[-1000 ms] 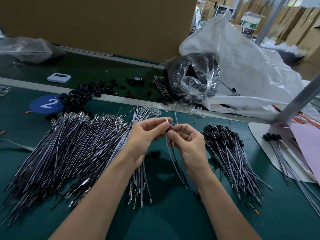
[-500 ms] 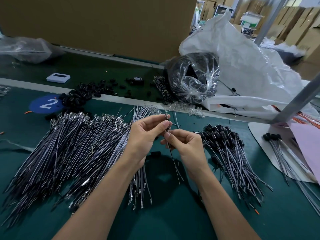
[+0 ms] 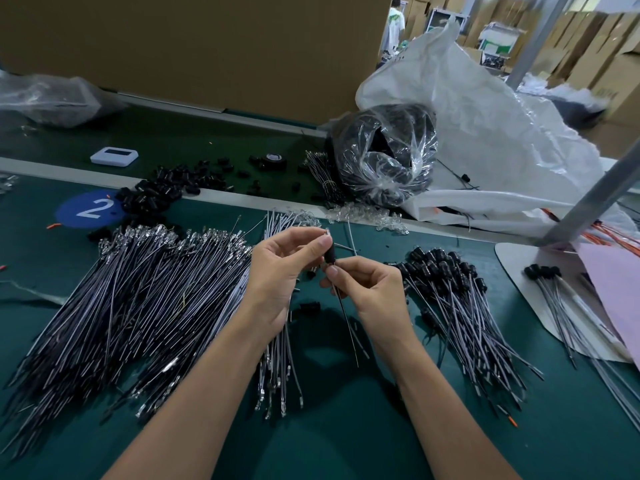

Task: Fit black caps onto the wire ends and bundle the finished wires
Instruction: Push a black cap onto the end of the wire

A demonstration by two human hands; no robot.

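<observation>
lying on a green mat (image 3: pixel 346 427) before cardboard boxes (image 3: pixel 588 39), bare wires (image 3: pixel 138 306) flank the left hand (image 3: pixel 280 271), capped wires (image 3: pixel 460 299) the right hand (image 3: pixel 374 292). both pinch one wire (image 3: pixel 348 327); its black cap (image 3: pixel 329 253) shows more between them than a second ago.

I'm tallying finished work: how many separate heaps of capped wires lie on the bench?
2. A large heap just right of the right hand; a small bunch on the white board at far right. Others may be hidden.
</observation>
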